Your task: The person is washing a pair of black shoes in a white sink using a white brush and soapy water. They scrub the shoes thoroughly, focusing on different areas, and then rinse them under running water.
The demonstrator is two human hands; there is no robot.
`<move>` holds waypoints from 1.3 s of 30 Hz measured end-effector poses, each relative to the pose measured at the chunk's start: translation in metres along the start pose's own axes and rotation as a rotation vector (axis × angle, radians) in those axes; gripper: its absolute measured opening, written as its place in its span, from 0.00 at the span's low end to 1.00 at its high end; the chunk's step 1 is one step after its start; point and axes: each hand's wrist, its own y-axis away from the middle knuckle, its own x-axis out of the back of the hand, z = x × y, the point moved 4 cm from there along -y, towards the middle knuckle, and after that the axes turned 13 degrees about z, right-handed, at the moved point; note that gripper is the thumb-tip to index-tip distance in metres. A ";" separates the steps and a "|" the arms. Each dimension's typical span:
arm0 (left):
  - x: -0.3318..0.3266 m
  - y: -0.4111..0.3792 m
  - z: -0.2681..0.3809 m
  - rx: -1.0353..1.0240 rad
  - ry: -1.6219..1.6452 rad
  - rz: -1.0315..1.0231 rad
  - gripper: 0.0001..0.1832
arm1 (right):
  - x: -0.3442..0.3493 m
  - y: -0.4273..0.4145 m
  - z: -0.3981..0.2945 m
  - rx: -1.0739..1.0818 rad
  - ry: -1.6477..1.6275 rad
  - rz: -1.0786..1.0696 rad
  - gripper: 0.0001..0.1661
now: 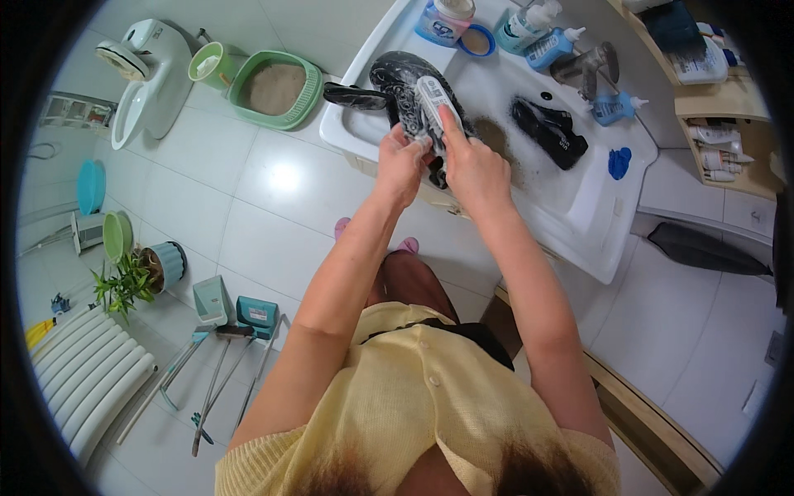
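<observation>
My left hand (403,162) grips the near end of a black sandal (397,74), holding it above the left part of a white washbasin (456,77). White suds cover much of its swirl-patterned sole. A dark strap-like part (356,97) juts out to the left. In my right hand (476,173) is a white scrubbing brush (436,99), index finger laid along its back. The brush rests against the soapy sole; its bristles are hidden. Farther right in the basin lies another black footwear piece (549,133) with white lettering. Brownish, foamy water (493,139) shows between the two.
An opened tub (443,25), its blue lid (477,41) and a pump bottle (527,28) line the basin's back, near a metal faucet (586,68). A small blue crumpled item (619,162) lies on the right rim. A green litter tray (276,90) stands on the floor.
</observation>
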 end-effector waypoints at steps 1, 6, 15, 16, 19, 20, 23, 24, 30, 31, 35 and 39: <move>0.001 -0.001 0.006 -0.006 0.010 0.017 0.15 | 0.002 0.006 0.000 -0.012 -0.010 -0.038 0.37; 0.006 0.000 0.028 -0.052 0.027 0.050 0.15 | 0.020 0.073 -0.003 -0.084 -0.028 -0.110 0.35; 0.016 -0.017 0.036 -0.039 0.084 0.139 0.22 | 0.022 0.041 0.011 -0.188 -0.198 -0.107 0.31; 0.017 -0.020 0.030 -0.015 0.147 0.190 0.24 | 0.024 0.049 0.009 -0.186 -0.226 -0.079 0.30; 0.004 -0.013 0.027 0.027 0.108 0.263 0.34 | 0.020 0.044 -0.002 -0.159 -0.277 -0.008 0.30; 0.001 -0.016 0.023 0.040 0.074 0.278 0.35 | 0.009 0.020 -0.004 -0.128 -0.276 -0.001 0.31; -0.007 -0.021 0.023 0.071 0.054 0.326 0.38 | 0.004 0.018 0.000 -0.125 -0.220 -0.070 0.32; -0.005 -0.026 0.022 0.043 0.083 0.303 0.37 | 0.006 0.026 0.002 -0.130 -0.187 -0.103 0.32; -0.006 -0.032 0.014 -0.024 0.140 0.196 0.29 | 0.028 0.062 -0.003 -0.163 -0.212 -0.111 0.31; -0.005 -0.034 0.013 -0.035 0.133 0.174 0.26 | 0.022 0.042 -0.004 -0.173 -0.183 -0.107 0.31; -0.005 -0.035 0.007 -0.109 0.099 0.097 0.16 | -0.022 -0.069 -0.010 -0.108 -0.156 0.038 0.27; -0.004 -0.040 0.013 -0.114 0.069 0.128 0.13 | -0.015 -0.062 -0.007 -0.104 -0.132 -0.070 0.30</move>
